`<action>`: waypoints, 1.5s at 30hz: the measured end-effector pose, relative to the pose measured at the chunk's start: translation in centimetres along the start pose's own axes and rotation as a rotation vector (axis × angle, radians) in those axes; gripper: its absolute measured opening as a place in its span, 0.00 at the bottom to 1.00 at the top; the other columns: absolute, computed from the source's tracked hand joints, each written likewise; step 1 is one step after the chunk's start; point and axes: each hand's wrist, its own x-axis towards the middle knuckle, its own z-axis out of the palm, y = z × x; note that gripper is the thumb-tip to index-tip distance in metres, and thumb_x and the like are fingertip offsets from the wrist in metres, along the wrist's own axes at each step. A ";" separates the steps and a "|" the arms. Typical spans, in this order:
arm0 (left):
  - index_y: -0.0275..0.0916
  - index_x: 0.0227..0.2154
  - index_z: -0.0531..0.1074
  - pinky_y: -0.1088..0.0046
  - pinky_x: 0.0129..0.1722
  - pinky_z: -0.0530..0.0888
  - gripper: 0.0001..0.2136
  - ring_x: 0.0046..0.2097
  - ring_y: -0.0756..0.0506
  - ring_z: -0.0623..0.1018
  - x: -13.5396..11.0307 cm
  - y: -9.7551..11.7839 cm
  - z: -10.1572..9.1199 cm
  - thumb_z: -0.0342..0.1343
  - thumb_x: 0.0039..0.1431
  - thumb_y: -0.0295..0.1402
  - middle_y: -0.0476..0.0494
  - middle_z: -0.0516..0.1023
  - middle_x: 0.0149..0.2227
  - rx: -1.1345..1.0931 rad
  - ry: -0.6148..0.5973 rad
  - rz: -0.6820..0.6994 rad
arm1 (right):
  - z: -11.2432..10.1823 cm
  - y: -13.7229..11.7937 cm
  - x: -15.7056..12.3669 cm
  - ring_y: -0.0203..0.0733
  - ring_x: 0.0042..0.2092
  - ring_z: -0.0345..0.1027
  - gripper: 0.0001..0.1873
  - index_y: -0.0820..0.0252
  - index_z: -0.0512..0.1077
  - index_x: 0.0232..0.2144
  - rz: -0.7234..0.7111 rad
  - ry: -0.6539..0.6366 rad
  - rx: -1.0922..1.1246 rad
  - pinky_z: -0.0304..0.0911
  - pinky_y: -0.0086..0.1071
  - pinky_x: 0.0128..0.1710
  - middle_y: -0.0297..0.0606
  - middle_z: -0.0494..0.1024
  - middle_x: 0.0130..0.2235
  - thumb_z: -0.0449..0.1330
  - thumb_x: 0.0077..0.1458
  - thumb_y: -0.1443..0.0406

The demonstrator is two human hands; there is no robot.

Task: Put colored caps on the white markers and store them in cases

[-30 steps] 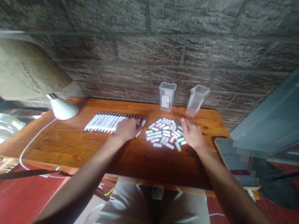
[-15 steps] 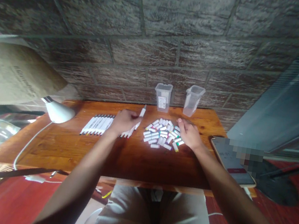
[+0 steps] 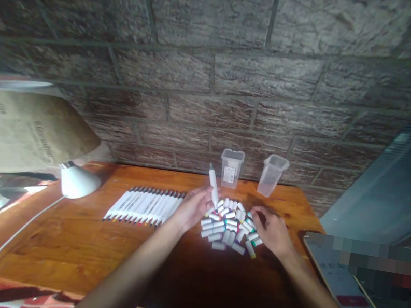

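Observation:
My left hand (image 3: 193,209) is closed around a white marker (image 3: 213,182) and holds it upright over the left edge of a pile of white marker caps (image 3: 228,225). On the pile's right side my right hand (image 3: 272,230) lies with curled fingers touching the caps; what it grips, if anything, is hidden. A row of several uncapped white markers (image 3: 145,206) lies side by side on the wooden table (image 3: 94,251), just left of my left hand.
Two clear plastic cups (image 3: 230,167) (image 3: 272,174) stand at the table's back edge against the brick wall. A white lamp (image 3: 78,181) with its cord sits at the left. A tablet (image 3: 348,291) lies at the right edge.
My left hand lifted one marker from the row's right end and carried it right to the cap pile, tip up. My right hand stayed on the caps. The camera tilted up.

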 end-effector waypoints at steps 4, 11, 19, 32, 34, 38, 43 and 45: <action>0.32 0.30 0.78 0.76 0.31 0.75 0.12 0.31 0.49 0.81 -0.5 0.0 -0.9 0.72 0.42 0.30 0.42 0.83 0.31 -0.058 -0.028 -0.032 | 0.0 0.0 -0.1 0.46 0.45 0.79 0.16 0.57 0.78 0.40 0.036 -0.022 -0.010 0.70 0.36 0.48 0.41 0.84 0.43 0.52 0.64 0.58; 0.34 0.34 0.80 0.71 0.38 0.79 0.16 0.31 0.46 0.83 -0.2 1.5 -1.9 0.74 0.40 0.32 0.45 0.83 0.28 -0.015 -0.136 0.051 | -0.5 0.2 -0.2 0.45 0.39 0.80 0.17 0.58 0.79 0.42 0.050 -0.011 -0.067 0.72 0.36 0.44 0.42 0.84 0.43 0.55 0.62 0.56; 0.35 0.34 0.81 0.72 0.34 0.79 0.14 0.32 0.47 0.82 -0.5 1.6 -2.1 0.73 0.42 0.31 0.42 0.85 0.34 0.044 -0.174 0.087 | -0.4 0.3 -0.4 0.44 0.35 0.79 0.15 0.56 0.80 0.41 0.048 -0.050 -0.077 0.72 0.34 0.38 0.39 0.85 0.38 0.58 0.60 0.56; 0.37 0.36 0.81 0.72 0.37 0.79 0.15 0.35 0.46 0.83 0.0 1.5 -2.6 0.72 0.43 0.30 0.44 0.84 0.34 0.023 -0.173 0.135 | -0.4 0.0 -0.5 0.41 0.31 0.77 0.16 0.56 0.80 0.40 0.051 -0.080 -0.080 0.71 0.33 0.37 0.38 0.85 0.38 0.57 0.61 0.55; 0.37 0.38 0.81 0.70 0.39 0.79 0.17 0.36 0.46 0.83 0.1 1.5 -2.7 0.72 0.42 0.29 0.44 0.84 0.35 0.021 -0.155 0.126 | -0.5 -0.1 -0.5 0.42 0.34 0.78 0.15 0.55 0.80 0.41 0.049 -0.080 -0.076 0.71 0.33 0.38 0.38 0.85 0.40 0.56 0.61 0.56; 0.35 0.40 0.81 0.68 0.42 0.80 0.17 0.37 0.45 0.83 0.3 1.6 -2.7 0.72 0.43 0.28 0.43 0.84 0.35 0.036 -0.143 0.120 | -0.8 -0.5 -0.4 0.41 0.30 0.76 0.17 0.57 0.80 0.41 0.068 -0.074 -0.060 0.70 0.33 0.34 0.39 0.85 0.38 0.56 0.61 0.55; 0.36 0.39 0.81 0.69 0.43 0.80 0.17 0.40 0.43 0.84 0.3 1.6 -2.4 0.72 0.42 0.28 0.42 0.85 0.36 0.048 -0.147 0.122 | -1.1 -0.6 -0.3 0.39 0.26 0.72 0.17 0.58 0.80 0.40 0.076 -0.030 -0.029 0.68 0.32 0.29 0.40 0.85 0.37 0.56 0.60 0.55; 0.37 0.40 0.81 0.70 0.43 0.79 0.17 0.41 0.43 0.84 0.2 1.6 -2.4 0.72 0.43 0.28 0.42 0.85 0.36 0.058 -0.156 0.130 | -1.1 -0.6 -0.4 0.39 0.26 0.72 0.17 0.58 0.80 0.40 0.068 -0.028 -0.026 0.67 0.31 0.29 0.40 0.85 0.36 0.56 0.61 0.55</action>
